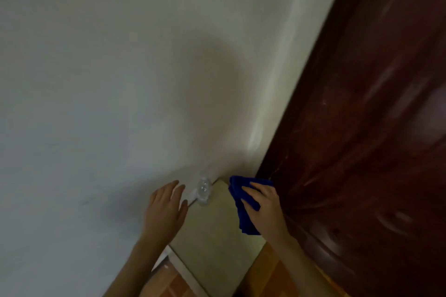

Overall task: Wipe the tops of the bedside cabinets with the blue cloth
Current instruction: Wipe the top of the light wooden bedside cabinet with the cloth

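A pale bedside cabinet top (pixel 214 231) fills the lower middle of the head view, tilted in the frame. My right hand (pixel 264 202) presses the folded blue cloth (pixel 241 210) onto the cabinet's right side, close to the dark wooden headboard. A clear plastic bottle (pixel 204 190) stands at the far corner of the top, against the wall. My left hand (pixel 166 207) hovers just left of the bottle, fingers spread and holding nothing, apart from the bottle by a small gap.
A white wall (pixel 120 79) takes up the left and centre. A dark reddish wooden headboard (pixel 374 128) runs down the right side. Orange-brown wood flooring (pixel 169 284) shows below the cabinet's near edge.
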